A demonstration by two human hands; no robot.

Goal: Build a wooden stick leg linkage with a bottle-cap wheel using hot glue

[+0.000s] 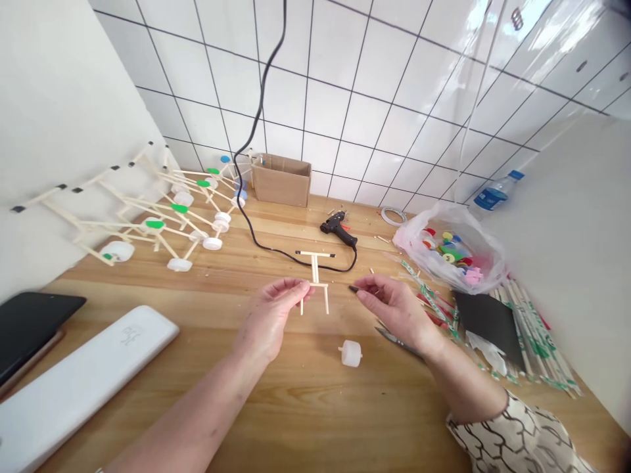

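Above the wooden table [296, 407], the left hand [276, 312] pinches a small stick frame [314, 276] between thumb and fingers, holding it upright. Just right of it, the right hand [394, 305] has thumb and forefinger closed on a tiny dark piece [353, 288]. A white cap [351, 353] lies below both hands, the glue gun [338, 226] beyond them.

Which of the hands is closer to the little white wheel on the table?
Right, though only narrowly. The right hand is just above and to the right of the white wheel. The left hand holds the stick frame up and to the wheel's left.
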